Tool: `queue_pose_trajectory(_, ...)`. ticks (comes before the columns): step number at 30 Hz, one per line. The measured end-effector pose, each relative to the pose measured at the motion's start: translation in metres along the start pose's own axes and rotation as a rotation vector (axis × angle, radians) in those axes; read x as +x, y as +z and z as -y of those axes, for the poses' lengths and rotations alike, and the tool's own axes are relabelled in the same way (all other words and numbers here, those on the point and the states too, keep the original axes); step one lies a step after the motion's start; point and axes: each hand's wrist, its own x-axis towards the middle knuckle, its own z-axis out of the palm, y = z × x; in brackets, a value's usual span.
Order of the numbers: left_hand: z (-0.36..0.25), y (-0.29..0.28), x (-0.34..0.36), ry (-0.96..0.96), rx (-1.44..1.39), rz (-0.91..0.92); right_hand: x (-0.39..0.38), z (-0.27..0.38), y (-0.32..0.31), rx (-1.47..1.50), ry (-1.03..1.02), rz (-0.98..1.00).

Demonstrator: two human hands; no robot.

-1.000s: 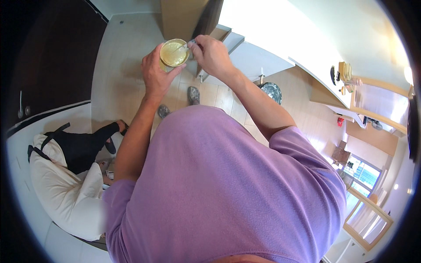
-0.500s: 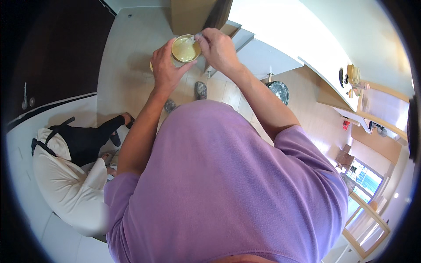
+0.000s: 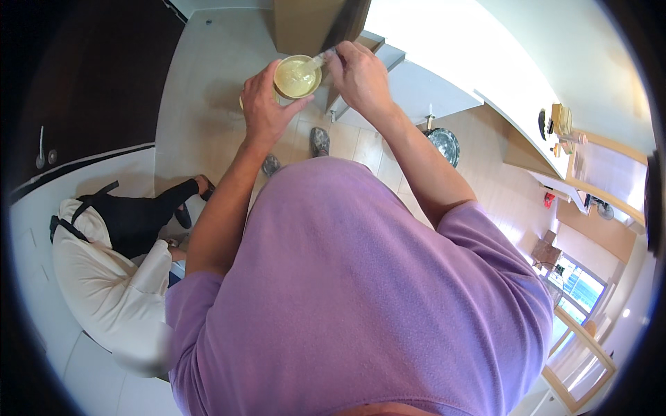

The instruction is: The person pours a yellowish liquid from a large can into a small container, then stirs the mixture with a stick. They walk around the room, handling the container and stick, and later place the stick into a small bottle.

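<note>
Near the bottom and centre of the frame, most of the view is filled by a purple shirt (image 3: 361,298), from which both forearms rise toward the upper middle. There a small round cup (image 3: 297,76) of pale yellowish liquid is gripped by the left hand (image 3: 267,107), the fingers curled around its side with the thumb set against the rim nearest the body. A thin clear utensil (image 3: 316,64) is pinched between the fingertips of the right hand (image 3: 357,76), its lower end dipped into the liquid. Whether it is a spoon or a stirrer cannot be told.

A spill is judged the main risk: the cup is held in mid-air, well above the floor, with no surface under it, so the liquid could be slopped over the rim by brisk stirring or a tilted wrist. The light cup could also be knocked from the one-handed grip.

Below the hands, a beige tiled floor (image 3: 208,104) and two shoes (image 3: 319,141) are seen. At the left, a white cushion (image 3: 104,291) with a dark garment on it is seen. In the upper right, a pale counter (image 3: 444,90) is washed out by strong light, and a window (image 3: 579,288) is seen at the far right.
</note>
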Motion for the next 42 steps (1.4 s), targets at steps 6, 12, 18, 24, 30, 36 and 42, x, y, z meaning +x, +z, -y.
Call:
queue_pose_trajectory(6, -0.003, -0.002, -0.004, -0.047, 0.001, 0.017, -0.009, 0.006, 0.009, 0.044, -0.059, 0.101)
queue_pose_trajectory(12, -0.001, -0.005, -0.008, -0.030, 0.004, 0.017, 0.001, 0.000, 0.011, 0.030, -0.059, 0.015)
queue_pose_trajectory(18, 0.002, -0.003, -0.010, -0.042, -0.008, 0.002, -0.010, 0.000, 0.005, 0.017, -0.137, 0.130)
queue_pose_trajectory(24, 0.003, -0.003, -0.012, -0.038, -0.010, 0.010, 0.001, -0.003, 0.010, 0.040, -0.100, 0.097)
queue_pose_trajectory(30, 0.003, -0.006, -0.013, -0.036, 0.002, 0.004, -0.007, -0.003, -0.007, -0.019, -0.132, 0.148)
queue_pose_trajectory(36, -0.001, -0.002, -0.014, -0.028, -0.017, 0.017, -0.003, 0.004, 0.005, 0.041, -0.178, 0.129)
queue_pose_trajectory(42, -0.006, -0.003, -0.016, -0.031, 0.014, 0.006, -0.007, -0.006, -0.008, -0.069, -0.160, 0.100)
